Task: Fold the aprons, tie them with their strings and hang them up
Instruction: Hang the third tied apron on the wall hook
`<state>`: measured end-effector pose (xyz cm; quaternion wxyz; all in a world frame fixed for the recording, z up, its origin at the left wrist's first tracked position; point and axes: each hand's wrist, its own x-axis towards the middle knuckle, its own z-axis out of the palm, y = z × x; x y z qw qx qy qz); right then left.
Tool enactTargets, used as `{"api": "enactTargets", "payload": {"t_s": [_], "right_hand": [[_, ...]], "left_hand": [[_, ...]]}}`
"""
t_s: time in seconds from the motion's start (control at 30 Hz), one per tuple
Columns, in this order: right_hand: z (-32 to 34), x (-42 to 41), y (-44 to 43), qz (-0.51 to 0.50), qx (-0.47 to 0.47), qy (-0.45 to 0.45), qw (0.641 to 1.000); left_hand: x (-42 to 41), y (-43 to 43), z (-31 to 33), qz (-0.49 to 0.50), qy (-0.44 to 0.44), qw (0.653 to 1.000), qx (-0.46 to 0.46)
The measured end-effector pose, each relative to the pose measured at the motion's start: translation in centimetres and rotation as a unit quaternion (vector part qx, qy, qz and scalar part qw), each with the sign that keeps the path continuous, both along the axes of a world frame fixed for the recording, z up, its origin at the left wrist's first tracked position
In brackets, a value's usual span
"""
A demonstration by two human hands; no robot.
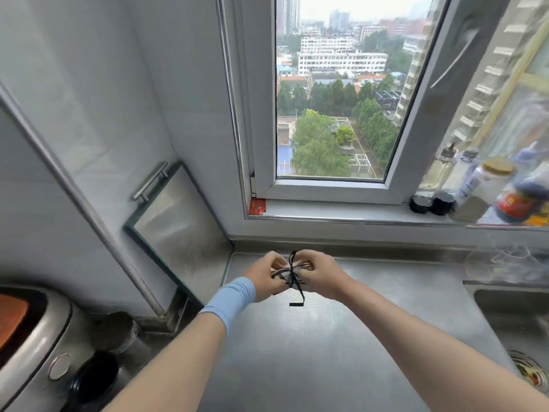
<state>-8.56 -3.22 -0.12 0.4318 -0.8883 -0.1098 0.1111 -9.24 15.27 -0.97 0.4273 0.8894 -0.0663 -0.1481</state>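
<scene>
Apron bundle [301,266] was held over the stainless steel surface [297,352] below a window [326,99].
Fingers of left hand [264,278] and right hand [319,275] were curled round it, pinching its black string [294,279].

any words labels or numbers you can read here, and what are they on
No text reads as words in this view.
Red packet at the window frame's corner: pale marks, too small to read.
Red-labelled bottle on the sill: print blurred.
Pale bottle left of it: bluish print, blurred.
Folded apron: no print shows.
</scene>
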Motion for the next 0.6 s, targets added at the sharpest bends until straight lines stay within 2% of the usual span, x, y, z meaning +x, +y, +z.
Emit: {"api": "enactTargets", "payload": {"t_s": [0.13, 0.3, 0.43, 0.6], "right_hand": [[6.4, 1.3, 1.7, 0.016, -0.003, -0.066, 0.998], [14.5, 3.9, 4.4, 0.044, -0.005, -0.204, 0.978], [20.0, 6.5, 6.3, -0.004, 0.035, -0.301, 0.953], [26.8, 10.3, 7.7, -0.057, 0.119, -0.364, 0.922]], "left_hand": [[1.1, 1.9, 6.4, 0.015, -0.056, 0.998, -0.004], [3.4, 3.6, 14.6, 0.073, -0.180, 0.980, 0.041], [5.6, 4.4, 21.0, 0.109, -0.252, 0.957, 0.097], [7.6, 4.2, 29.4, 0.144, -0.347, 0.917, 0.137]]}}
